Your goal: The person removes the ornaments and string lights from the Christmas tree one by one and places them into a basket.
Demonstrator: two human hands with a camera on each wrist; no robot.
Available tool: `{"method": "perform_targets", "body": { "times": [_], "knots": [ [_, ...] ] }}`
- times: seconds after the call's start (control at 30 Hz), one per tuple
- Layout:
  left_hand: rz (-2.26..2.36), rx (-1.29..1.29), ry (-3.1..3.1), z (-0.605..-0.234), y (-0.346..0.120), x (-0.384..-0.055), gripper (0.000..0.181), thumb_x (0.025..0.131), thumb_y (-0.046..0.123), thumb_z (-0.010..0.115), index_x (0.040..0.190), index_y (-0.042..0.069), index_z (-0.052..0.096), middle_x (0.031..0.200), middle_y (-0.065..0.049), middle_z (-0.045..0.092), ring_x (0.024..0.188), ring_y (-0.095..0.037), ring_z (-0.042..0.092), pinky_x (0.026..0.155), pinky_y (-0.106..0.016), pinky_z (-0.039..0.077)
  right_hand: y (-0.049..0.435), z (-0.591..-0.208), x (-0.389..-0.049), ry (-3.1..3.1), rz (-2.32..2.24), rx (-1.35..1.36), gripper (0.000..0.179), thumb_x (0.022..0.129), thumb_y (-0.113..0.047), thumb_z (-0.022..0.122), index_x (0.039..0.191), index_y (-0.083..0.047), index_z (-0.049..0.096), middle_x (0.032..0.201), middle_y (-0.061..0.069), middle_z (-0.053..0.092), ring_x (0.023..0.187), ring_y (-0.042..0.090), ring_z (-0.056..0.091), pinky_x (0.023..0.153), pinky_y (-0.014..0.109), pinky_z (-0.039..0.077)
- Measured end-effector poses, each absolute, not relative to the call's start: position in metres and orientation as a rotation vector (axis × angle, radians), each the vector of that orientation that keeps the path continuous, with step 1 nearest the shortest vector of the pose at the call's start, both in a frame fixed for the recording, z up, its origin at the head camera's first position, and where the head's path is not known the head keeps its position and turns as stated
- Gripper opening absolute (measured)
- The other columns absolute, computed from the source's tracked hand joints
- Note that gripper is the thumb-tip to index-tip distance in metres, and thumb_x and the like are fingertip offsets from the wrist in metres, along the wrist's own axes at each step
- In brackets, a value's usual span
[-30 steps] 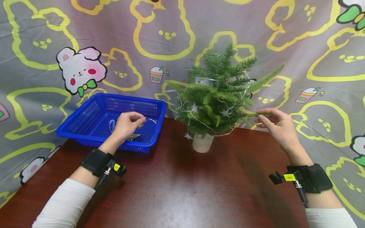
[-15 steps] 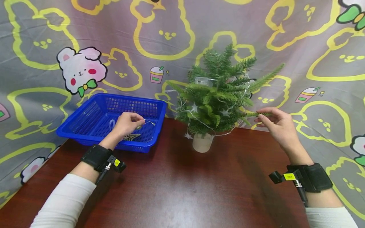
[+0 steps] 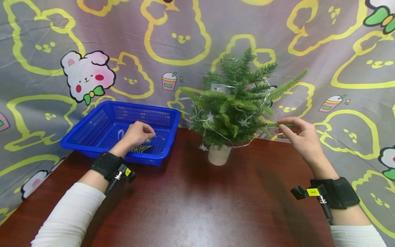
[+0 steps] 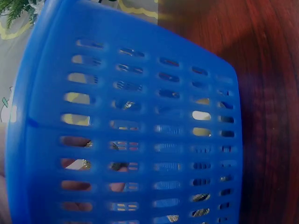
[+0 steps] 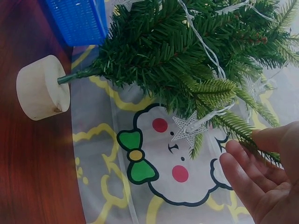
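My left hand [image 3: 137,133] reaches over the blue plastic basket [image 3: 80,146], thumb and fingers pinching a thin string. Just under those fingers shows a small gold ornament [image 3: 148,140]; whether it hangs from the string is unclear. A striped star ornament [image 3: 140,148] lies in the basket below the hand. In the left wrist view the slotted basket wall [image 4: 154,140] hides most of the hand. At the right, my right hand [image 3: 300,135] pinches the tip of a low branch [image 5: 238,130] of a small artificial Christmas tree [image 3: 234,103], draped with star string lights [image 3: 243,122].
The tree stands on a pale wooden base [image 3: 218,156] at the back of the dark wooden table [image 3: 197,202]. Close behind hangs a patterned curtain [image 3: 129,34]. A clear battery box [image 3: 220,88] sits among the branches. A pale ribbon loop [image 3: 120,134] lies in the basket.
My left hand has lowered slightly into the basket, taking the string and gold ornament lower, and more of the striped star shows. The right hand stays on the branch.
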State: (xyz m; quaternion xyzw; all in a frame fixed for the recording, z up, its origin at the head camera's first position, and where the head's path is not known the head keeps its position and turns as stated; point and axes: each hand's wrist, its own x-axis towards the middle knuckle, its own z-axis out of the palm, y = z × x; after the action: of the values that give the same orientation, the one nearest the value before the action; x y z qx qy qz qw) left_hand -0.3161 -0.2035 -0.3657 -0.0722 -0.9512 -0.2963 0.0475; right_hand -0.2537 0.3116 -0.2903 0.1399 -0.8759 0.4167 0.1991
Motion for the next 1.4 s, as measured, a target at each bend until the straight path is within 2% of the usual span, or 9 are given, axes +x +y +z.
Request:
{"method": "perform_targets", "body": {
  "times": [0.23, 0.43, 0.6, 0.8, 1.0, 1.23, 1.4],
  "knots": [
    [-0.843, -0.198, -3.059, -0.3649, -0.2028, -0.3163, 0.015, 0.089, 0.020, 0.070, 0.091, 0.007, 0.077, 0.091, -0.009, 0.075, 0.090, -0.028, 0.063, 0.080, -0.042, 0.047, 0.3117, -0.2898, -0.2532, -2.452, 1.161, 0.379, 0.027, 0.099, -0.017, 0.060, 0.119, 0.001, 0.064, 0.088, -0.025, 0.067, 0.080, -0.002, 0.070, 0.069, 0.014, 0.056],
    [-0.733, -0.242, -3.123, -0.3663, -0.2023, -0.3162, 0.012, 0.087, 0.020, 0.071, 0.085, 0.009, 0.077, 0.088, -0.006, 0.073, 0.094, -0.031, 0.064, 0.087, -0.048, 0.048, 0.3119, -0.2907, -0.2537, -2.454, 1.144, 0.383, 0.025, 0.099, -0.017, 0.060, 0.118, -0.002, 0.065, 0.089, -0.025, 0.067, 0.080, -0.003, 0.070, 0.069, 0.014, 0.056],
    [-0.630, -0.289, -3.150, -0.3669, -0.2009, -0.3147, 0.011, 0.085, 0.020, 0.073, 0.083, 0.011, 0.077, 0.094, -0.010, 0.075, 0.101, -0.039, 0.065, 0.092, -0.053, 0.048, 0.3123, -0.2920, -0.2545, -2.455, 1.133, 0.379, 0.026, 0.099, -0.018, 0.060, 0.119, -0.001, 0.065, 0.088, -0.022, 0.069, 0.079, -0.004, 0.069, 0.068, 0.012, 0.055],
    [-0.587, -0.269, -3.212, -0.3666, -0.2000, -0.3152, 0.009, 0.084, 0.020, 0.074, 0.084, 0.011, 0.077, 0.097, -0.011, 0.075, 0.104, -0.040, 0.064, 0.094, -0.053, 0.048, 0.3125, -0.2917, -0.2541, -2.460, 1.130, 0.368, 0.026, 0.099, -0.018, 0.060, 0.119, -0.002, 0.065, 0.087, -0.022, 0.069, 0.078, -0.003, 0.069, 0.067, 0.013, 0.055],
    [-0.539, -0.297, -3.279, -0.3678, -0.1992, -0.3165, 0.009, 0.081, 0.018, 0.075, 0.078, 0.010, 0.076, 0.087, -0.009, 0.074, 0.089, -0.031, 0.064, 0.081, -0.045, 0.050, 0.3121, -0.2911, -0.2546, -2.453, 1.147, 0.387, 0.027, 0.099, -0.016, 0.060, 0.119, 0.001, 0.064, 0.087, -0.024, 0.068, 0.079, -0.004, 0.069, 0.068, 0.012, 0.055],
    [-0.468, -0.340, -3.350, -0.3686, -0.1972, -0.3171, 0.010, 0.080, 0.017, 0.077, 0.075, 0.009, 0.074, 0.076, -0.004, 0.069, 0.073, -0.021, 0.059, 0.061, -0.028, 0.044, 0.3124, -0.2905, -0.2552, -2.454, 1.149, 0.393, 0.027, 0.099, -0.017, 0.060, 0.119, 0.000, 0.064, 0.087, -0.024, 0.068, 0.079, -0.004, 0.069, 0.068, 0.013, 0.055],
    [-0.410, -0.358, -3.382, -0.3720, -0.1971, -0.3187, 0.014, 0.078, 0.019, 0.079, 0.071, 0.011, 0.071, 0.076, -0.004, 0.068, 0.073, -0.022, 0.059, 0.055, -0.026, 0.044, 0.3126, -0.2901, -0.2556, -2.454, 1.161, 0.390, 0.026, 0.098, -0.016, 0.060, 0.119, -0.001, 0.065, 0.087, -0.024, 0.069, 0.079, -0.004, 0.069, 0.069, 0.012, 0.055]
  ]
}}
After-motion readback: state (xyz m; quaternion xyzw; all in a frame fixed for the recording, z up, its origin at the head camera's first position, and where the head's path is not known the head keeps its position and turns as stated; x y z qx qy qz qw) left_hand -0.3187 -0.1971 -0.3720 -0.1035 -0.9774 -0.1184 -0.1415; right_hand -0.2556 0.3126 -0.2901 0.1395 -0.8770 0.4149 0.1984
